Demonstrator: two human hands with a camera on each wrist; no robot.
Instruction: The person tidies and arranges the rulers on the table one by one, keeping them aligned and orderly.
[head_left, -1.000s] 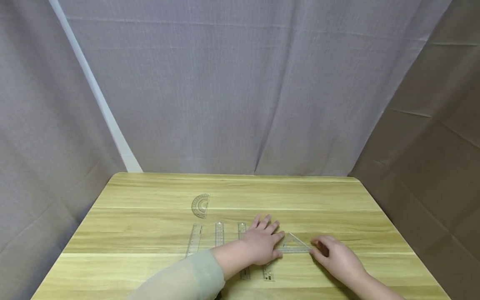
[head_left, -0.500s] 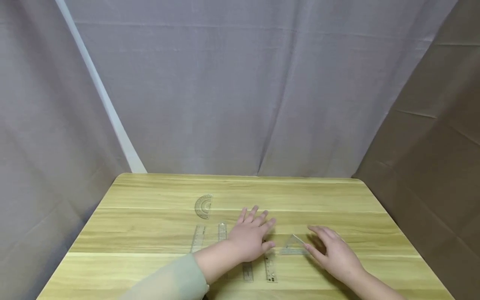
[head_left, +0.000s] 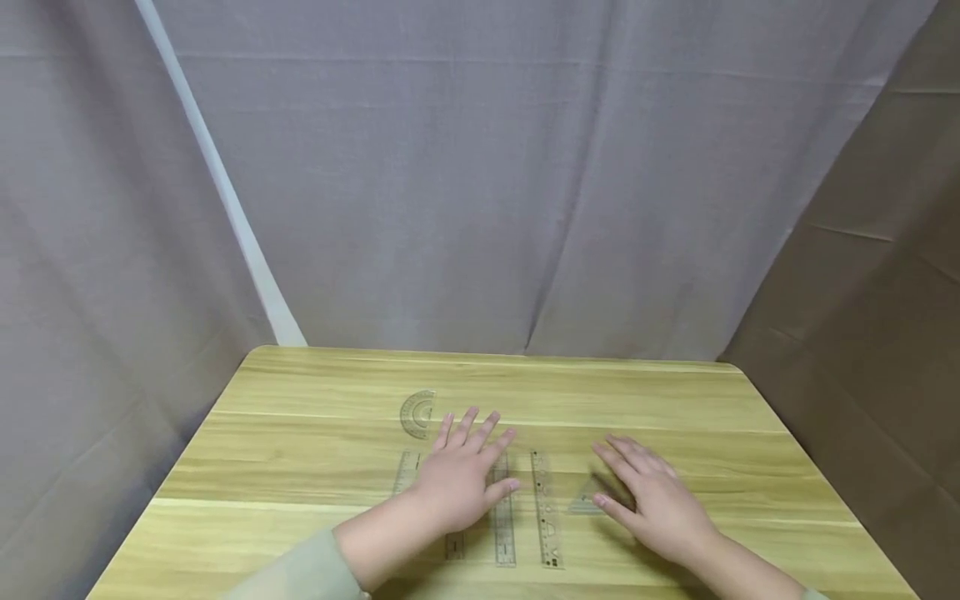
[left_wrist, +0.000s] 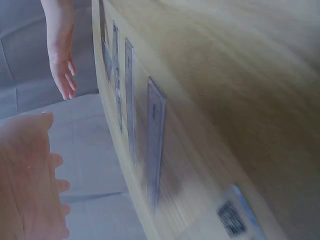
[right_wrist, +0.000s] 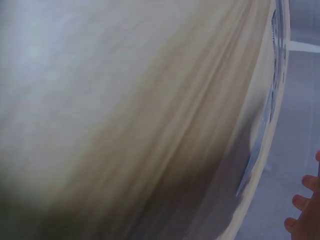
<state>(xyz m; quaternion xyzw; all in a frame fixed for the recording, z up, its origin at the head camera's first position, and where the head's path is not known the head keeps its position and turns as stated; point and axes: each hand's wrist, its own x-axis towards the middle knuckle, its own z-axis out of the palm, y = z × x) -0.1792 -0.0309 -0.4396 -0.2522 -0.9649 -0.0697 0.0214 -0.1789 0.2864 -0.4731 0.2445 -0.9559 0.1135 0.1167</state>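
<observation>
Above a row of clear rulers, my left hand (head_left: pixel 457 483) spreads its straight fingers and holds nothing. It hides the upper part of one ruler (head_left: pixel 454 546) and overlaps another ruler (head_left: pixel 503 533). Farther right lies a patterned ruler (head_left: pixel 547 517), fully visible. My right hand (head_left: pixel 660 500), fingers extended and slightly apart, hovers over a clear triangular set square (head_left: pixel 585 502) and covers part of it. In the left wrist view, the left hand (left_wrist: pixel 30 180) is raised off the tabletop beside the rulers (left_wrist: pixel 155 135). The right wrist view catches only some right fingertips (right_wrist: pixel 302 200).
A clear protractor (head_left: pixel 415 414) lies beyond the left hand. The leftmost ruler (head_left: pixel 406 469) is partly behind the left forearm. Everything rests on a wood-grain table (head_left: pixel 300 467), with grey curtains (head_left: pixel 420 200) around its far and side edges.
My left hand has moved left, off the patterned ruler, uncovering it. My right hand has let go of the set square's corner, straightened its fingers and shifted over it. The head view has turned slightly left.
</observation>
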